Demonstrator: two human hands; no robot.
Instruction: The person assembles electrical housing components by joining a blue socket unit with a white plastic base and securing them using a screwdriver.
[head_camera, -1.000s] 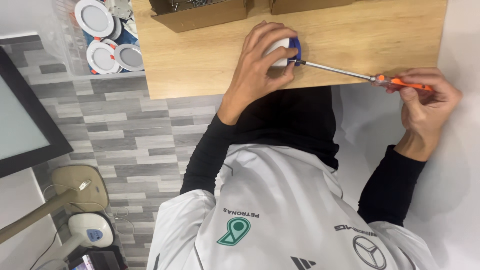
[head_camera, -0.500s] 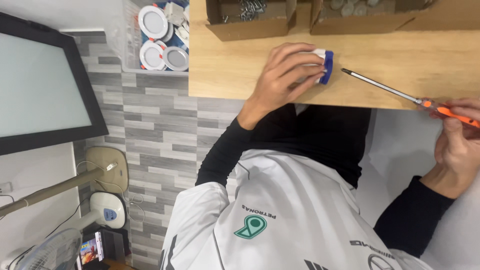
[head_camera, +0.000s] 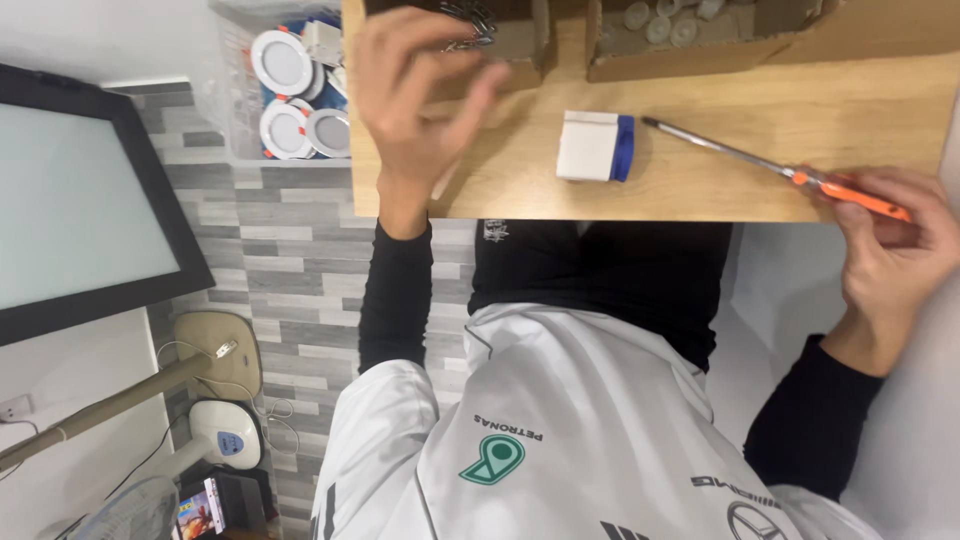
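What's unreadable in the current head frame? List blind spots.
1. Left hand: motion-blurred over the left cardboard box; whether its fingertips grip anything cannot be told.
2. Left box contents: cut off by the top edge and partly covered by that hand.
3. Right cardboard box: small round pieces inside, too small to identify, cropped at the top.
4. Screwdriver: handle end hidden inside the right hand.
5. White and blue block: far side unseen.

The table is light wood with a plain, bare grain. A small white box with a blue side lies near the middle of its near edge. Along the far edge stand two open cardboard boxes: one holds metal clips, the other small grey round parts. A screwdriver's metal shaft reaches over the table from the right edge.
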